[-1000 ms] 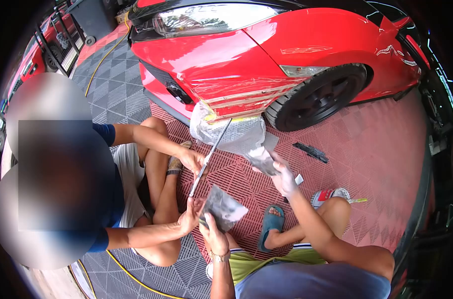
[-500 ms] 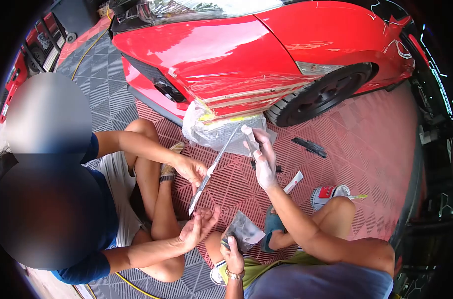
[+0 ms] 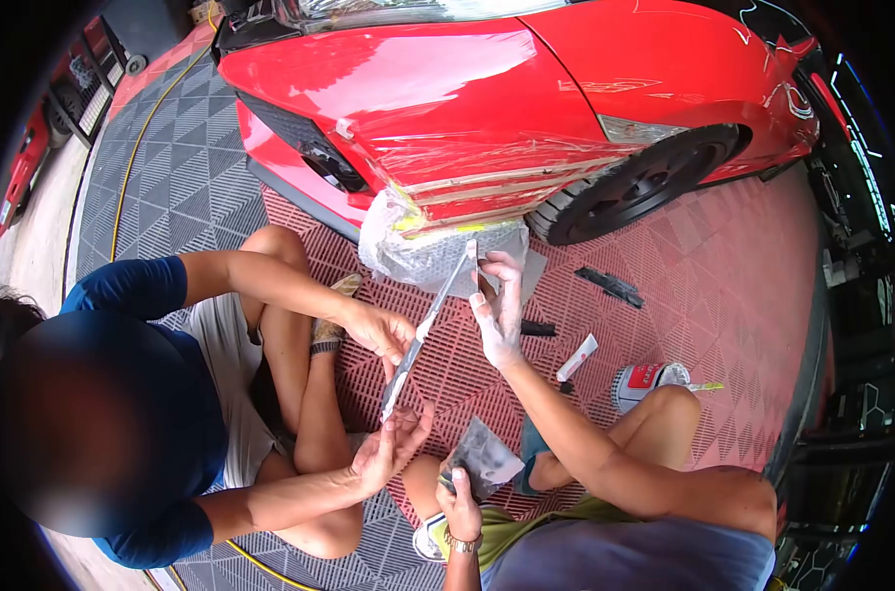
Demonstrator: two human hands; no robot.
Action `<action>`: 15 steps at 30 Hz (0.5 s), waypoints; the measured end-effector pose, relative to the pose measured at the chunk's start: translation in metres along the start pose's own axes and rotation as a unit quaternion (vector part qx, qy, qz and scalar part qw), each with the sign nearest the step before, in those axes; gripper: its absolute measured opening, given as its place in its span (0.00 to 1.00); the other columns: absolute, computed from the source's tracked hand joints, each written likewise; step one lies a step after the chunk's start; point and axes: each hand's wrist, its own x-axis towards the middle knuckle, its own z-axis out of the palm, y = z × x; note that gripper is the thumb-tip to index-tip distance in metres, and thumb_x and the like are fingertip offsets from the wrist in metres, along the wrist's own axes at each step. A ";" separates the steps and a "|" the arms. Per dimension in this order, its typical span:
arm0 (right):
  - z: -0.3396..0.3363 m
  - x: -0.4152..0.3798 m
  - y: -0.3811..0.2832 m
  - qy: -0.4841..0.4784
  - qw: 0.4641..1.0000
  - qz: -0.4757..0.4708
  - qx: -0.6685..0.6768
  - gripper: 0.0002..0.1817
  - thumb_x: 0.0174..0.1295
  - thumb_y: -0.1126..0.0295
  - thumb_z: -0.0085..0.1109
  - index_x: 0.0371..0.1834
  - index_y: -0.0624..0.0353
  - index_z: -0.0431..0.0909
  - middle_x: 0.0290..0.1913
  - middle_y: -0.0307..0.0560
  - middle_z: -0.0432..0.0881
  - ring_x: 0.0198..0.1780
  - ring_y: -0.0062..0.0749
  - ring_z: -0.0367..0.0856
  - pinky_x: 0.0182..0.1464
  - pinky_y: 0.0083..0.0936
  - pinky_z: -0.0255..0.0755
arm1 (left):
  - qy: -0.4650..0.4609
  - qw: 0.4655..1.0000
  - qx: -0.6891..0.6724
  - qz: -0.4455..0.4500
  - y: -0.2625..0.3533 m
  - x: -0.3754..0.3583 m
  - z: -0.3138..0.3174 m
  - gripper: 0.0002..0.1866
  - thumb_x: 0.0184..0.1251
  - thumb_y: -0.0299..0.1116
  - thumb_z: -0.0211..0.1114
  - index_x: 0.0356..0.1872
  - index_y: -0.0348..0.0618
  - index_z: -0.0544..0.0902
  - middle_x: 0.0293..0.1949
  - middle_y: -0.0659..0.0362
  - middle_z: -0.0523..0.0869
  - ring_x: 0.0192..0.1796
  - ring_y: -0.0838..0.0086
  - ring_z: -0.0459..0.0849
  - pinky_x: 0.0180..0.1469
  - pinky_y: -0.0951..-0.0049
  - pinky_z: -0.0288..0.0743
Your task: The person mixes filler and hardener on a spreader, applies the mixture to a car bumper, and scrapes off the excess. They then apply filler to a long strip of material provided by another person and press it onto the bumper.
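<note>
My right hand (image 3: 500,313), dusted white, is closed around a putty knife (image 3: 474,258) whose white-coated tip is right at the upper end of a long thin trim strip (image 3: 428,323). White putty patches run along the strip. A co-worker's hand (image 3: 378,333) pinches the strip near its middle, while that person's other hand (image 3: 393,448) is at its lower end. Low in the view, my left hand (image 3: 459,507), with a wristwatch, grips a flat smeared mixing board (image 3: 485,458).
Ahead stands a red car (image 3: 418,108) with a scraped, taped bumper corner and bubble wrap (image 3: 437,256) under it. On the floor tiles lie a black piece (image 3: 610,287) and a white tube (image 3: 577,357). A tin (image 3: 644,384) stands beside my knee.
My right hand has shifted left and slightly down, bringing the putty knife to the strip's upper end. The co-worker's strip has tilted a little more upright. My left hand stays put.
</note>
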 end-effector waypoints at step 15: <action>0.003 -0.006 0.049 0.010 0.993 -0.002 -0.116 0.20 0.58 0.62 0.64 0.44 0.58 0.64 0.60 0.53 0.59 0.63 0.42 0.60 0.63 0.36 0.58 | -0.019 0.998 0.057 -0.002 -0.009 -0.003 -0.017 0.18 0.74 0.38 0.50 0.49 0.31 0.75 0.39 0.61 0.79 0.40 0.80 0.73 0.45 0.78 0.67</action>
